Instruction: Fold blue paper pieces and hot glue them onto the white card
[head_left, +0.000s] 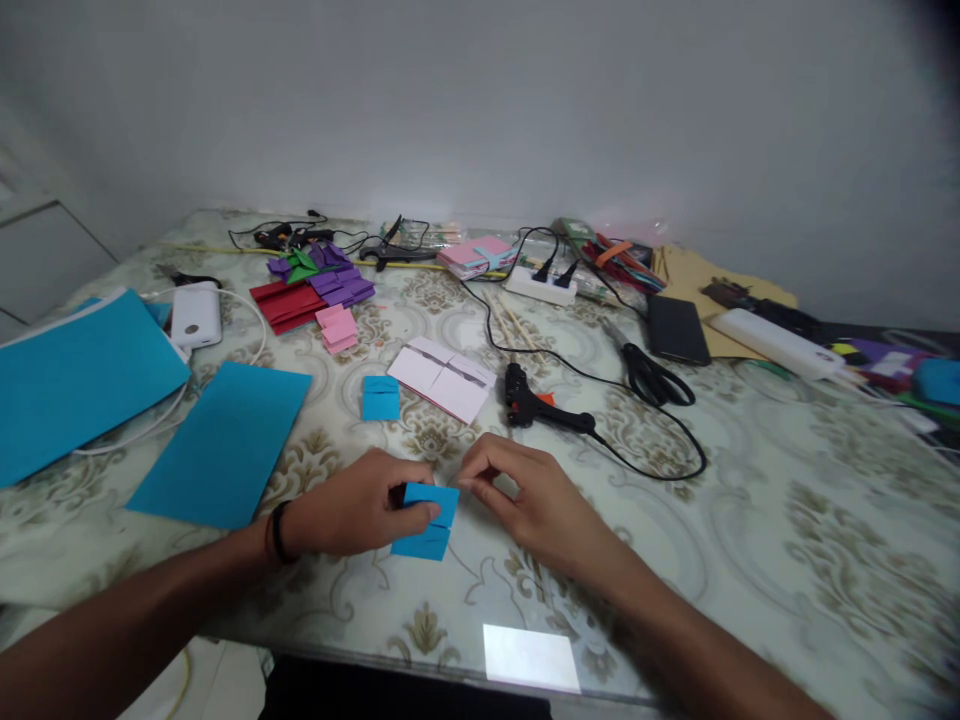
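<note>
My left hand (360, 505) is closed on a small folded piece of blue paper (424, 545), thumb on top and fingers behind it. My right hand (525, 490) pinches with thumb and forefinger at the upper right corner of the same paper. Slits show across its lower half. A second small blue folded paper (381, 400) lies on the table just beyond my left hand. Beside it is a white folded card (442, 378) with slits along its middle. To the right of the card rests a black glue gun (544, 408) with its cord trailing off.
Blue sheets (225, 445) and a white power bank (196, 315) lie on the left. Red, purple and pink folded papers (292, 303) are behind. Scissors (651, 370), a dark phone-like slab (677, 330) and a power strip (541, 285) stand toward the back right.
</note>
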